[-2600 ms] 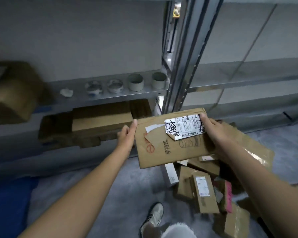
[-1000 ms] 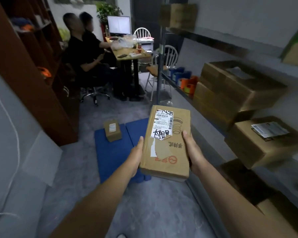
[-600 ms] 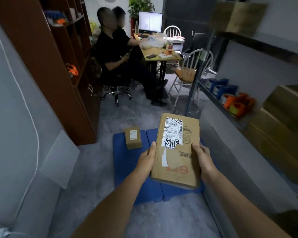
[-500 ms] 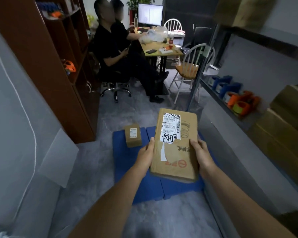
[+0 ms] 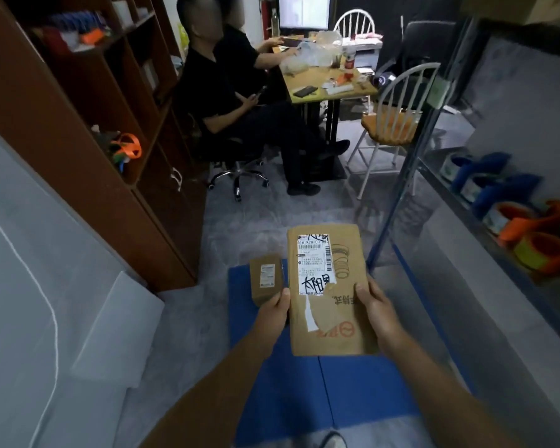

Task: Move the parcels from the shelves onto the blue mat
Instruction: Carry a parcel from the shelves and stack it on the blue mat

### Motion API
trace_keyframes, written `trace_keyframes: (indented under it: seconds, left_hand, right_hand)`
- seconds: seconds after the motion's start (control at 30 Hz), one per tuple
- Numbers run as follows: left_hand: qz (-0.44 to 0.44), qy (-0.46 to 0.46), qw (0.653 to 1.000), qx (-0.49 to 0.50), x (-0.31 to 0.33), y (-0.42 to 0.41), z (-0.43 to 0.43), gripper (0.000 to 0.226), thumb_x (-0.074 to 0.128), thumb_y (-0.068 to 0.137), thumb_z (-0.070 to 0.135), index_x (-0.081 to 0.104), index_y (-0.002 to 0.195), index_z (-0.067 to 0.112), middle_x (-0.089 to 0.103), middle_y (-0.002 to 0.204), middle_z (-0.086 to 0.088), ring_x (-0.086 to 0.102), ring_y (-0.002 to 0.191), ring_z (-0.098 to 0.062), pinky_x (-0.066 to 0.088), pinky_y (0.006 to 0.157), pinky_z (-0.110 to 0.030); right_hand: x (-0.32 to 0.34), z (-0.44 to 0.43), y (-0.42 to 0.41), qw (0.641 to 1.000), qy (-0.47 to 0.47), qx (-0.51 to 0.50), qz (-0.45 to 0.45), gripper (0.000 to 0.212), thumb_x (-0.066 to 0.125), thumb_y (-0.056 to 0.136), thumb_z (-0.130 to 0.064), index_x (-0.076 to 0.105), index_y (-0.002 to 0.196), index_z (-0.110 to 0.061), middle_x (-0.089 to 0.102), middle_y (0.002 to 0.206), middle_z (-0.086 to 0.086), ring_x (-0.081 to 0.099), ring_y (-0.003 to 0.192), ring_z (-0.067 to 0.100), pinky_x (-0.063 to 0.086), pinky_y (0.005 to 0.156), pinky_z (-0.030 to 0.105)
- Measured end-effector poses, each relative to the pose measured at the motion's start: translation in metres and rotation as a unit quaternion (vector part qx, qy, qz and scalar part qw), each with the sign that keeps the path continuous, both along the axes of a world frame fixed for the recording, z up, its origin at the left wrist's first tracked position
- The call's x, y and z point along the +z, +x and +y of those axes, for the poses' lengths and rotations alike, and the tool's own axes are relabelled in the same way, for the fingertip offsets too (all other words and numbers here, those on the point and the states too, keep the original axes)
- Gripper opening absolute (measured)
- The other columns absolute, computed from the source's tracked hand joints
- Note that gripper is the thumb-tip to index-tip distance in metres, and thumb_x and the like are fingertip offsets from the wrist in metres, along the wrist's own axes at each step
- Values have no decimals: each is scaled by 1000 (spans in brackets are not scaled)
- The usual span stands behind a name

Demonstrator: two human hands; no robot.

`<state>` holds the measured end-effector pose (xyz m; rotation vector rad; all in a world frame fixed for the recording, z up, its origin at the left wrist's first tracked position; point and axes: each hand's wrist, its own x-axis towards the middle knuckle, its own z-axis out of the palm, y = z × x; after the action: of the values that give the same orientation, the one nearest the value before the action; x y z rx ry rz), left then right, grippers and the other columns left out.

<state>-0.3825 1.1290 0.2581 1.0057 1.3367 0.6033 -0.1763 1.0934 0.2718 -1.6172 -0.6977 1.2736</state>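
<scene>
Bookcase (image 5: 46, 124): brown, on my left. Its open shelves hold small blue and orange things, too blurred to name; lower down sits an orange ring-shaped piece (image 5: 128, 148).
Rack (image 5: 413, 156): metal, on my right. The shelf at my side carries tape rolls (image 5: 530, 227), blue ones farther off and orange ones nearer (one of them looks yellow-green).
Desk (image 5: 324, 88): at the far end, littered with a phone, bags and bottles. Two people sit at its left, and a white chair (image 5: 398, 118) stands at its right.
Mat (image 5: 288, 392): blue, flat on the grey floor at my feet, between bookcase and rack.
Parcel (image 5: 343, 331): flat brown cardboard with a torn white label on its upper face. I hold it up in the air over the mat's far half, long side pointing away from me. It is not lying on the mat.
Box (image 5: 265, 279): small and brown with a white label, standing on the mat's far left corner, just left of the parcel as I see it.
Left hand (image 5: 272, 315): grips the parcel's left edge, thumb on top.
Right hand (image 5: 377, 310): grips the right edge, thumb on the top face, the other fingers hidden underneath.
</scene>
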Motion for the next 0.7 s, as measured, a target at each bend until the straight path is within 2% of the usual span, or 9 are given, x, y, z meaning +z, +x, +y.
trace_keyframes:
  seconds: [0.1,0.17,0.2,0.3,0.37,0.43,0.53,0.63,0.7]
  left_hand:
    - [-11,16,1000,20,-3,15,42,41,38,104,35,49,140,20,58,135,-5,57,120,-21,46,105,-46]
    - [-17,33,999,21,-3,28,67,46,37,105,28,32,150,27,51,142,-4,51,127,-26,43,107,-49]
    - [-14,28,999,27,-4,35,77,47,37,105,27,30,151,29,49,143,-5,49,129,-27,42,108,-50]
    - [-30,10,999,33,-7,48,102,45,42,104,24,36,147,37,52,140,4,53,125,-20,45,106,-44]
    - [-48,9,999,19,-16,53,125,47,45,102,14,44,142,38,60,132,7,59,117,-17,51,100,-39]
    - [-45,-5,999,28,-29,55,153,50,47,99,3,52,139,33,64,126,2,62,111,-20,54,95,-35]
    - [2,-6,999,36,-64,50,207,45,48,96,0,57,135,22,58,127,-11,60,111,-28,52,97,-39]
    - [28,4,1000,-7,-108,43,258,36,48,95,1,65,123,16,62,111,-19,61,94,-28,51,76,-32]
    - [31,-11,999,-17,-140,40,290,33,51,93,3,67,119,16,61,109,-21,62,90,-24,49,70,-26]
  right_hand:
    - [-13,48,18,1000,-16,10,5,40,50,100,-27,48,140,-32,70,117,3,68,102,25,54,91,49]
    - [-22,79,30,1000,-28,6,-1,44,52,100,-23,43,143,-24,65,125,7,66,105,26,53,93,48]
    - [-25,90,34,999,-34,5,-4,41,53,99,-22,45,140,-22,64,124,8,65,103,25,53,91,46]
    - [-36,116,41,999,-49,5,-21,31,54,99,-20,53,130,-20,67,120,8,66,100,25,53,89,44]
    - [-45,136,47,998,-59,1,-34,35,55,98,-20,55,133,-21,68,118,8,65,101,25,53,93,45]
    - [-54,158,51,996,-67,1,-54,35,57,98,-23,58,132,-28,70,113,2,66,99,22,53,91,41]
    - [-75,197,45,996,-69,10,-52,30,63,94,-26,61,120,-41,70,98,-16,67,90,9,54,79,32]
    - [-116,237,34,994,-80,-19,-65,26,63,94,-26,64,107,-48,71,100,-16,67,93,11,54,76,32]
    - [-152,266,26,991,-93,-47,-78,29,60,96,-24,64,119,-41,70,112,-6,65,100,18,55,82,37]
